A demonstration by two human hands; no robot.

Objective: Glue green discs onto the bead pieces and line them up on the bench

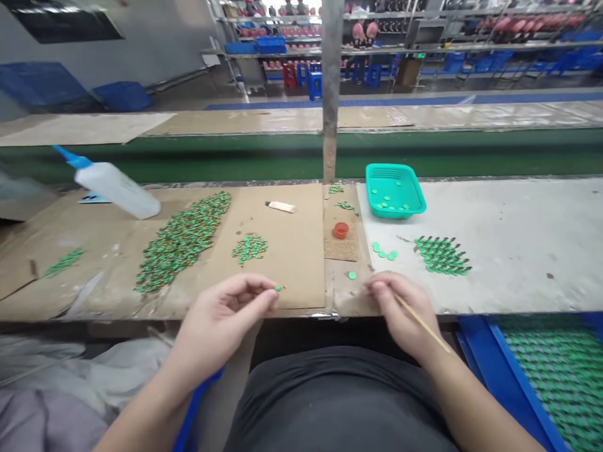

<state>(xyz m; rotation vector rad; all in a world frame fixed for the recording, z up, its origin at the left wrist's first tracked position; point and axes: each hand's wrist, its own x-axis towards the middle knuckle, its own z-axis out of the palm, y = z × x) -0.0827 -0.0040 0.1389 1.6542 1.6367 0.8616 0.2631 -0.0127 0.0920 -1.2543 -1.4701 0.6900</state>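
Your left hand (226,317) pinches a tiny green plastic piece (278,288) over the brown cardboard sheet (292,245); your right hand (400,311) grips a thin wooden stick (421,323), near one loose round green disc (352,275).

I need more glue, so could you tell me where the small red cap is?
In the head view, the red cap sits centre, on the brown mat, left of the teal basket.

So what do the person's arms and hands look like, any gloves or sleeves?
Both are bare: no gloves on the left hand or right hand, and no sleeves, watch or rings show on either forearm. A dark grey garment covers the lap between them.
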